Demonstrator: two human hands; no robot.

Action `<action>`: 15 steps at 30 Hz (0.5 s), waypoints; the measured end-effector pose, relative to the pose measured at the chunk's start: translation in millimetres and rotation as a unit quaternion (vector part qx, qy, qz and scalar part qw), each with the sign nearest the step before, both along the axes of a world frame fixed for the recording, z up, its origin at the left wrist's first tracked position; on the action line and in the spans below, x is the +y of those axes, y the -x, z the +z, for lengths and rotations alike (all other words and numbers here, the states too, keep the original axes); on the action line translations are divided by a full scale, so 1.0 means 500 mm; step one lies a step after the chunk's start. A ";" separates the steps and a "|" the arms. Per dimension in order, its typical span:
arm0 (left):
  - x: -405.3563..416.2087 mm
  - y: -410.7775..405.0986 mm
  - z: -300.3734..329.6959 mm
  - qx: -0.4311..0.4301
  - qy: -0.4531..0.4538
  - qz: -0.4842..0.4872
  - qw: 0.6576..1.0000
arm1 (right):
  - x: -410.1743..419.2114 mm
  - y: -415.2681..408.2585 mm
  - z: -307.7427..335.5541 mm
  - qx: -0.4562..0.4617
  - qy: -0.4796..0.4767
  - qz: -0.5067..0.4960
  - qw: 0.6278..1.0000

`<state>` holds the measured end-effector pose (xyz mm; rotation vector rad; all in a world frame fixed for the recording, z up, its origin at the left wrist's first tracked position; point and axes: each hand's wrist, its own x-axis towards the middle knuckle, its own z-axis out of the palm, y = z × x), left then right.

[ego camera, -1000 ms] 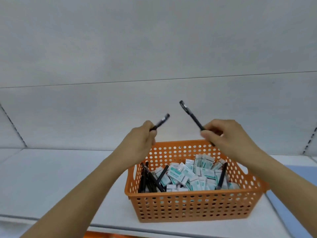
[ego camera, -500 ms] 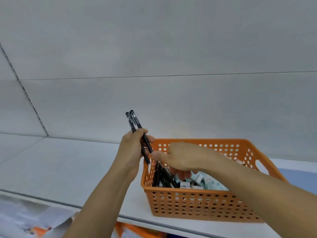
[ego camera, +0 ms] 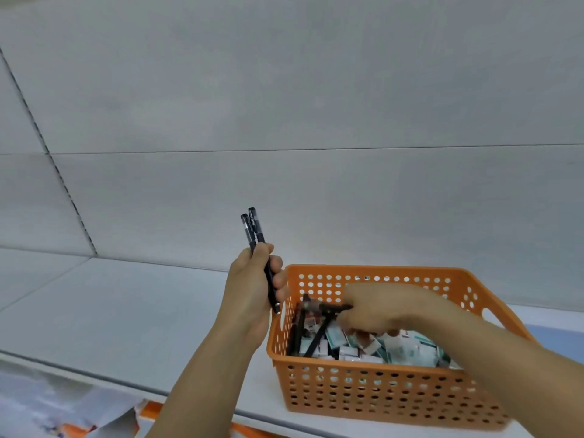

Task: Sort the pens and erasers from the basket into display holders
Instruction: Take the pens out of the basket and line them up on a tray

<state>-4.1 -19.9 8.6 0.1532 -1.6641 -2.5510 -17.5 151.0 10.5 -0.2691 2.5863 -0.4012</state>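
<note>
Right now the left hand (ego camera: 252,289) grips two slim black plastic pens (ego camera: 252,229) upright, just left of the orange perforated plastic basket (ego camera: 379,393); right hand (ego camera: 376,311), blurred, appears to pinch another black pen (ego camera: 325,308) inside the basket, above small white-and-teal boxed erasers (ego camera: 407,349); pens prob. light, stiff, smooth, so grip mid-barrel; basket sits on a grey shelf (ego camera: 126,311); no holders in view.

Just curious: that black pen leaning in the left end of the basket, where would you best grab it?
Probably the upper barrel of the leaning pen, from above: its top slants up clear of the erasers, while its lower end is buried against the basket wall.
</note>
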 end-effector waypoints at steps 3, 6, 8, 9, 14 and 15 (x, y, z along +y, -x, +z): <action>0.009 0.000 -0.002 -0.012 -0.014 -0.022 1.000 | 0.061 -0.010 0.019 -0.014 0.160 -0.074 0.984; 0.038 0.002 0.001 -0.010 -0.023 -0.043 0.999 | 0.087 -0.028 0.029 -0.019 0.343 -0.083 0.935; 0.059 0.002 0.002 -0.010 -0.032 -0.067 0.997 | 0.087 -0.040 0.030 -0.032 0.438 -0.075 0.895; 0.068 0.001 0.001 -0.008 -0.028 -0.082 0.996 | 0.085 -0.043 0.031 -0.038 0.469 -0.070 0.879; 0.092 -0.013 0.006 0.023 0.035 -0.148 0.988 | 0.060 -0.045 0.039 -0.087 0.494 0.017 0.865; 0.091 -0.013 0.009 0.020 0.059 -0.137 0.989 | 0.050 -0.043 0.038 -0.096 0.483 0.036 0.870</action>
